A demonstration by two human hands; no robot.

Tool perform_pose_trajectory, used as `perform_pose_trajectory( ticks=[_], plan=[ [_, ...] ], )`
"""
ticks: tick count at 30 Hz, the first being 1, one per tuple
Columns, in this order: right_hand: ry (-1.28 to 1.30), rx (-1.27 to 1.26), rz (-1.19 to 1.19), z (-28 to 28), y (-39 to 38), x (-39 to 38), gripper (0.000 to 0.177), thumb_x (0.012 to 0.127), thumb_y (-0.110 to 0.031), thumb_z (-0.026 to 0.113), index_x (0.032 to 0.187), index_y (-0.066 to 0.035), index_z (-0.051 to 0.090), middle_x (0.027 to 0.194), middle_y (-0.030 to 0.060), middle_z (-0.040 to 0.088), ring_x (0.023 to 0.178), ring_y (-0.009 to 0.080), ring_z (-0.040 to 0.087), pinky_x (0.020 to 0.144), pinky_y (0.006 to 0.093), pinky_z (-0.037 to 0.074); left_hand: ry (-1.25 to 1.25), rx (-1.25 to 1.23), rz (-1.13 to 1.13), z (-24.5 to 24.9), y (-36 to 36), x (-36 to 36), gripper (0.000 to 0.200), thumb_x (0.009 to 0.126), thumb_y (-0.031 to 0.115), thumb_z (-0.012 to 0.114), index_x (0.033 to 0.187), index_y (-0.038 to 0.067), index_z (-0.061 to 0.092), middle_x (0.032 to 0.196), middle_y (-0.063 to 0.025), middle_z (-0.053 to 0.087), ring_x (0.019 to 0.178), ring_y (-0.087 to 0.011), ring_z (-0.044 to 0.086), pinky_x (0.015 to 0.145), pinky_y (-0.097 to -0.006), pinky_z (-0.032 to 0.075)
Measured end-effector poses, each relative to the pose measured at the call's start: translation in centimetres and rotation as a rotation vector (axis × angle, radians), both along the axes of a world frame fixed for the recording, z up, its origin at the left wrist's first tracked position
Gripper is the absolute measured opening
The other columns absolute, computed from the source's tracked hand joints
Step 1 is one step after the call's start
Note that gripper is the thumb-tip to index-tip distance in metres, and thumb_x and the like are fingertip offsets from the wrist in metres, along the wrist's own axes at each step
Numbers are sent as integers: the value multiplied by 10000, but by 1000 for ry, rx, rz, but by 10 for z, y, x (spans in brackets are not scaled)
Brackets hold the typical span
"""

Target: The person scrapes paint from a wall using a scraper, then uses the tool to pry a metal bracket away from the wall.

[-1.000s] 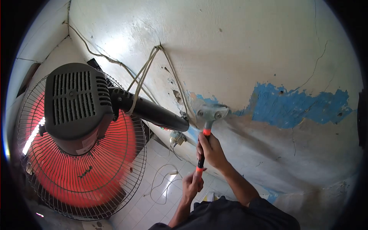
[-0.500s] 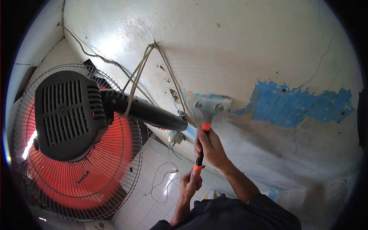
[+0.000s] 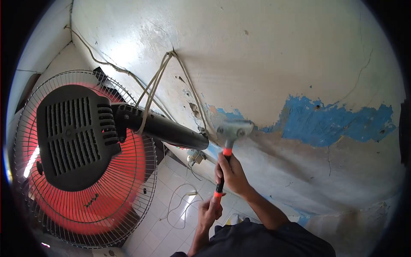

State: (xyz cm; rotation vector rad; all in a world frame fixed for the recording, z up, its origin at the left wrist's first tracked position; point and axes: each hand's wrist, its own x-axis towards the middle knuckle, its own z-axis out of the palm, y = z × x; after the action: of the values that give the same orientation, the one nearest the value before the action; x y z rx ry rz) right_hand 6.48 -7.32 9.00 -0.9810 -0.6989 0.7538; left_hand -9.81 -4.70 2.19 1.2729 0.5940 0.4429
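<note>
Both of my hands grip one long-handled scraper (image 3: 234, 128) with a wide metal head and a black and orange handle. My right hand (image 3: 231, 172) is wrapped round the upper handle, just below the head. Lower down, my left hand (image 3: 209, 212) is closed round the handle's end. The scraper's head lies at the wall (image 3: 265, 64), over the left part of a strip of exposed blue paint. A larger blue patch (image 3: 317, 120) with ragged edges shows to the right. Whether the blade's edge touches the wall is hard to tell.
Close on the left hangs a large fan (image 3: 79, 137) with a wire cage, its black pole (image 3: 175, 130) reaching toward the scraper. A cord (image 3: 154, 85) loops from the wall around the pole. Below are a wall socket (image 3: 195, 157), a loose cable (image 3: 169, 210) and white floor tiles (image 3: 160, 231).
The scraper and both hands have moved down and slightly left. More blue paint shows above the scraper's head.
</note>
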Motion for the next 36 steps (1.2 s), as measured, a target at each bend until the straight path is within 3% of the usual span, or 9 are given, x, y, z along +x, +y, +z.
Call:
perform_pose_trajectory(
  ticks=[4,10,16,22,25,29,34,36],
  plan=[
    [28,-31,-29,-23,-3,-8,287,1016,-300,393,859,-60,397,603,10,426,463,111,461,473,266,416,50,-66,0,-12,-9,-7,468,991,354,457,1157,-64,588,521,8,439,404,-59,373,393,-220,281],
    [-21,61,6,36,-1,4,291,1015,-304,402,850,-64,394,604,11,427,465,109,463,475,265,418,-95,-3,-10,17,6,10,439,1000,318,445,1145,-70,592,518,5,433,407,-59,374,395,-217,281],
    [27,-24,-17,-20,-5,-7,284,1013,-303,405,857,-66,384,588,5,425,463,113,466,478,269,417,55,-51,-22,-12,-3,-7,486,986,364,457,1152,-72,591,521,-4,460,401,-64,381,387,-228,290],
    [-53,74,0,51,-6,10,296,1012,-311,408,857,-60,394,593,14,422,472,112,469,480,267,413,-100,-7,-23,25,8,18,469,985,342,470,1146,-82,591,522,1,450,403,-58,372,388,-222,282],
    [-6,44,-5,26,-5,5,293,1015,-300,402,849,-59,396,603,13,426,480,111,468,487,268,419,-47,80,-8,15,7,10,470,986,344,467,1140,-79,601,527,3,450,405,-58,368,392,-225,277],
    [39,-20,-17,-22,-5,-6,296,1018,-288,390,833,-58,401,605,17,433,489,116,475,500,271,427,103,-36,-22,-14,0,-12,456,984,335,475,1147,-71,605,529,6,450,405,-63,370,394,-226,275],
    [35,53,25,31,-10,4,319,1021,-293,379,819,-47,406,601,20,434,489,123,475,506,275,427,-4,47,-10,11,8,2,452,983,327,480,1120,-84,612,546,3,469,413,-60,394,392,-223,285],
    [20,60,26,28,-9,4,320,1023,-297,370,829,-45,402,606,20,435,487,124,476,509,274,425,-5,91,-3,15,12,4,454,983,326,480,1116,-87,611,550,2,473,415,-60,399,391,-222,289]
  ],
)
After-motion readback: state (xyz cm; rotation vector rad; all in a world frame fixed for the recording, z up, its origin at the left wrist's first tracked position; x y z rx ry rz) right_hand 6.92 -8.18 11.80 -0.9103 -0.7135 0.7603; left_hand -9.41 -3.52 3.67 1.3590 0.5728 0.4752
